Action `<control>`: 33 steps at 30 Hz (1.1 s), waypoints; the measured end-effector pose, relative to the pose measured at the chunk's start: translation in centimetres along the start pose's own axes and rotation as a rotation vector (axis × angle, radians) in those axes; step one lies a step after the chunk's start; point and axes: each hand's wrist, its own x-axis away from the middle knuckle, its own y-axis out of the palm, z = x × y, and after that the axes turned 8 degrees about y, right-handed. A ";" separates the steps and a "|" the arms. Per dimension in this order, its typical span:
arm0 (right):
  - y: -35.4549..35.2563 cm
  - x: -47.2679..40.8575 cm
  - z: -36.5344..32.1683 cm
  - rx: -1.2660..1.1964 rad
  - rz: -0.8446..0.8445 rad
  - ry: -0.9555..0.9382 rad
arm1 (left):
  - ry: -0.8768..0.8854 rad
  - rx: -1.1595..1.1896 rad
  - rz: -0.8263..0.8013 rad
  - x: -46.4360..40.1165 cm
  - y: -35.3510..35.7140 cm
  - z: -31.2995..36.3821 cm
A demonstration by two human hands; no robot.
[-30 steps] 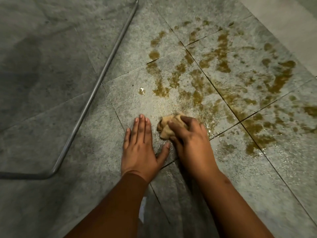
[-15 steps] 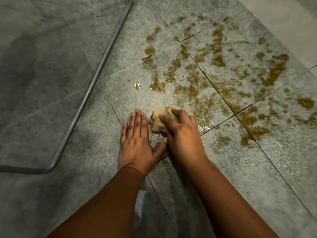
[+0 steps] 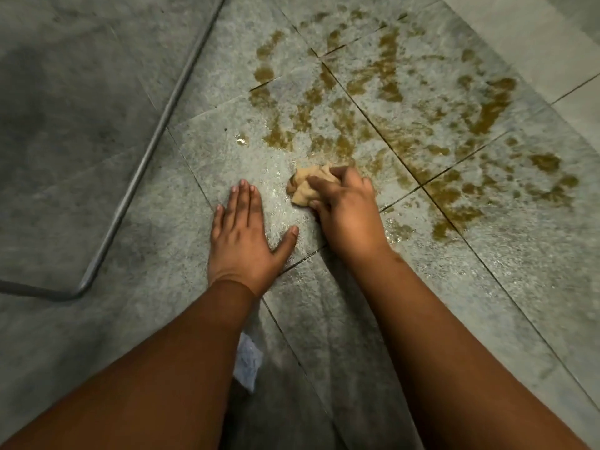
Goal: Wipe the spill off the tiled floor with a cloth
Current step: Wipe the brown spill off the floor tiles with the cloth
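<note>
I am bunching the tan cloth (image 3: 308,186) under my right hand (image 3: 344,212), fingers curled around it, pressing it to the tiled floor (image 3: 487,287) at the near edge of the brown spill (image 3: 406,108), most still unwiped. My left hand (image 3: 242,238) is lying flat, fingers straight, bracing my weight beside it

On the tiled floor (image 3: 487,287) I see my left hand (image 3: 242,241) lying flat, just left of my right hand (image 3: 344,216), which presses the cloth (image 3: 305,186) down. The spill (image 3: 406,108) spreads beyond and to the right of the cloth; a metal rod (image 3: 156,141) runs along the far left.
</note>
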 end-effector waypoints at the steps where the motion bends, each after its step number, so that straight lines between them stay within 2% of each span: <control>1: -0.2 1.4 0.4 0.008 0.010 0.000 | 0.001 -0.005 0.001 0.0 0.0 0.0; 7: -0.3 8.6 2.6 0.036 0.022 0.072 | -0.001 0.021 0.010 0.2 -0.2 0.1; 13: -1.0 5.2 1.7 0.024 0.060 0.108 | 0.006 0.125 -0.002 0.2 -0.5 -0.4; 16: -1.0 5.0 1.6 0.077 0.059 0.112 | 0.055 0.065 -0.043 0.9 -0.9 -0.3; 18: -0.8 7.0 1.7 0.056 0.045 0.111 | 0.088 0.010 -0.041 2.3 -1.1 0.0; 23: 0.1 13.2 2.4 0.024 0.040 0.072 | 0.098 0.042 -0.034 7.3 -0.5 0.5; 29: 1.1 9.5 0.8 -0.014 0.046 0.096 | 0.120 0.014 -0.061 9.5 -0.2 1.1; 33: 0.9 9.3 0.9 -0.011 0.025 0.047 | 0.098 0.025 -0.075 8.9 -0.6 2.3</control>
